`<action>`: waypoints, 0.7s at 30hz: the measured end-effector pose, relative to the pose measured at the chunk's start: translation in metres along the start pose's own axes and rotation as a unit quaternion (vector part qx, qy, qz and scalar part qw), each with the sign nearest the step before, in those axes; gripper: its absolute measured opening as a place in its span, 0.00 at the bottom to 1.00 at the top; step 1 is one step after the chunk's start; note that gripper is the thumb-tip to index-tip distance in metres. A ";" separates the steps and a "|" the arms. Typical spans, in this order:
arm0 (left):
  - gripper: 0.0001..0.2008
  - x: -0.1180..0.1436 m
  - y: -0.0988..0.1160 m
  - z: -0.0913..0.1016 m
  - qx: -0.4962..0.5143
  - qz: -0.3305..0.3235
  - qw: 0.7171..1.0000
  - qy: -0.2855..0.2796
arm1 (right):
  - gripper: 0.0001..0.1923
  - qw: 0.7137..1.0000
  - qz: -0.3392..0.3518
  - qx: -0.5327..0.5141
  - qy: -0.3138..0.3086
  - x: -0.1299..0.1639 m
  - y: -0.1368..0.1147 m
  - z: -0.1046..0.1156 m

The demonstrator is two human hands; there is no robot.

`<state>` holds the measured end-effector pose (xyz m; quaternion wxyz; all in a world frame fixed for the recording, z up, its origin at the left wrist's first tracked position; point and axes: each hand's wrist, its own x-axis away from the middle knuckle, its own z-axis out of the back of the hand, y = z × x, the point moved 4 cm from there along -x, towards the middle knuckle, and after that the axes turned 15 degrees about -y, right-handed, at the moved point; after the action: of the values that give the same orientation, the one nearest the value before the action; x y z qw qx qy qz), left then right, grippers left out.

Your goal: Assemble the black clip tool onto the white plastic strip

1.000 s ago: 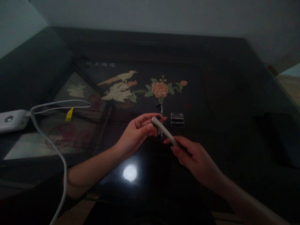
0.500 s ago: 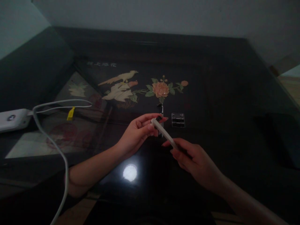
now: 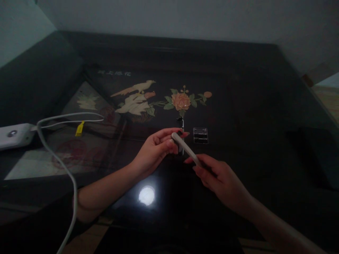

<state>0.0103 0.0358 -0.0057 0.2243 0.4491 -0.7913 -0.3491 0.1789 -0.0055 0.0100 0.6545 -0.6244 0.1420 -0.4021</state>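
Note:
A slim white handle-like bar (image 3: 186, 147) slants between my two hands, above the table. Its near end is gripped by my right hand (image 3: 215, 176), thumb and fingers closed on it. At the far end, my left hand (image 3: 161, 150) pinches a small dark piece (image 3: 180, 133) beside the rounded tip; whether the two are joined I cannot make out. Partly hidden behind my left fingers is a narrow black-and-white item (image 3: 182, 122) on the tabletop. Right of it lies a small clear case (image 3: 200, 135) with dark strips inside.
The dark glossy table (image 3: 254, 106) bears an inlaid bird and flower picture (image 3: 181, 101). On the left are a white device (image 3: 16, 135), its white cable (image 3: 62, 162) and a yellow tag (image 3: 79, 129). A dark flat object (image 3: 317, 155) lies far right. A lamp reflection shows in front.
The white bar has tilted slightly, and my right hand has shifted a little with it. My left hand stays in place.

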 end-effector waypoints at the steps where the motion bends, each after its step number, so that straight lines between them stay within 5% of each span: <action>1: 0.20 0.000 0.000 0.000 -0.002 -0.001 1.000 -0.002 | 0.15 1.000 0.005 -0.005 -0.012 0.000 -0.001 -0.002; 13: 0.20 0.000 0.001 -0.001 0.013 -0.001 1.000 0.018 | 0.14 0.998 -0.020 0.007 0.064 -0.001 0.003 0.008; 21: 0.19 -0.001 0.000 0.000 0.001 -0.003 1.000 -0.005 | 0.14 0.999 0.002 -0.026 -0.024 0.001 -0.002 -0.003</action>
<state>0.0110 0.0370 -0.0059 0.2190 0.4499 -0.7916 -0.3508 0.1771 -0.0077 0.0112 0.6422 -0.6506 0.1379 -0.3812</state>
